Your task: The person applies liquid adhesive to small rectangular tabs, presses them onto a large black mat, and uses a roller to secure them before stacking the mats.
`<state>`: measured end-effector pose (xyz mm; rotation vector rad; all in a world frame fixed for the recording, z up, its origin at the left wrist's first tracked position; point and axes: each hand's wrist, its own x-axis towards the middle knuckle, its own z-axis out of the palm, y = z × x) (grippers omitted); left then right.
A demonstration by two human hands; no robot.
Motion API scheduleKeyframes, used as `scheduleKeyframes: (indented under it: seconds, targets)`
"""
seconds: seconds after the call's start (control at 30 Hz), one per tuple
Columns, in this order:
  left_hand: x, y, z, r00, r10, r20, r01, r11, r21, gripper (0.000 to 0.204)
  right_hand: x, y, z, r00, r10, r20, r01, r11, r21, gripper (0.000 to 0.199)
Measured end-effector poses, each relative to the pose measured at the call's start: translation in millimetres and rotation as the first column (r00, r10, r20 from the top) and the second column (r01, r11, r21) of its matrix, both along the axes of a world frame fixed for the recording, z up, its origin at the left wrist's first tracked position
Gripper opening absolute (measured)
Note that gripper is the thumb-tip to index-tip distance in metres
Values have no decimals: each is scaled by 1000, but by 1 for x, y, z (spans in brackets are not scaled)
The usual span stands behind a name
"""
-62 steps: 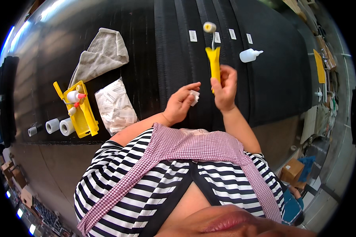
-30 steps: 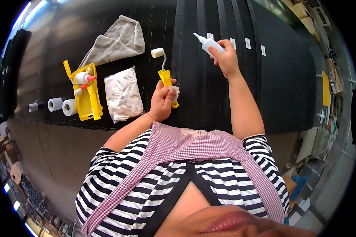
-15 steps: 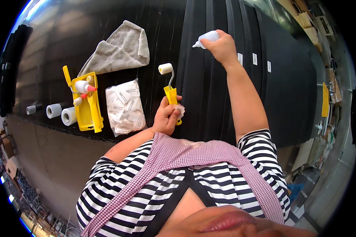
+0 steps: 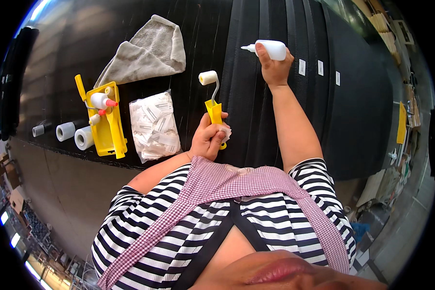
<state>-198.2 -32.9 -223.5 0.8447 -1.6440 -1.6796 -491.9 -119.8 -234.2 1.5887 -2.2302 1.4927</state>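
My right hand [image 4: 277,71] grips a white squeeze bottle [image 4: 274,50] over the black strips [image 4: 250,96], its pointed nozzle aimed left. Nearer to me, my left hand [image 4: 206,139] is closed around the yellow handle of a small paint roller [image 4: 213,113]. The roller's white sleeve points up and away from me. Bunched against that handle in the same hand are small whitish labels [image 4: 224,131]; how many I cannot tell. Three white labels [image 4: 320,68] lie on the strips to the right of the bottle.
A clear bag of white labels [image 4: 154,126] lies left of my left hand. Beyond it is a crumpled grey cloth [image 4: 150,50]. A yellow paint tray [image 4: 101,140] holds another roller and a white bottle with a red tip [image 4: 100,101]. White rolls [image 4: 65,133] stand farther left.
My right hand has turned the bottle from tilted nozzle-down to nearly level and shifted it a little right. My left hand still holds the roller and labels, nearly unmoved.
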Motion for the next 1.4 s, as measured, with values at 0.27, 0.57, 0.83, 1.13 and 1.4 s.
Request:
scheduleKeyframes:
  seconds: [0.27, 0.57, 0.83, 1.13, 1.4]
  targets:
    - [-1, -1, 4, 1000, 8, -2, -8, 1000, -4, 25, -1, -4, -4, 998, -58, -2, 58, 995, 75, 44]
    - [-1, 0, 2, 1000, 20, -11, -20, 1000, -7, 24, -2, 3, -4, 993, 13, 118, -17, 999, 31, 40]
    - [-1, 0, 3, 1000, 15, -24, -15, 1000, 2, 25, 0, 8, 0, 977, 128, 171, -126, 992, -21, 34]
    - [-1, -1, 4, 1000, 2, -26, -2, 1000, 6, 26, 1, 7, -1, 970, 79, 232, -65, 996, -65, 32]
    - [-1, -1, 5, 1000, 3, -22, -3, 1000, 3, 26, 1, -1, -9, 995, -60, 78, 59, 998, 17, 38]
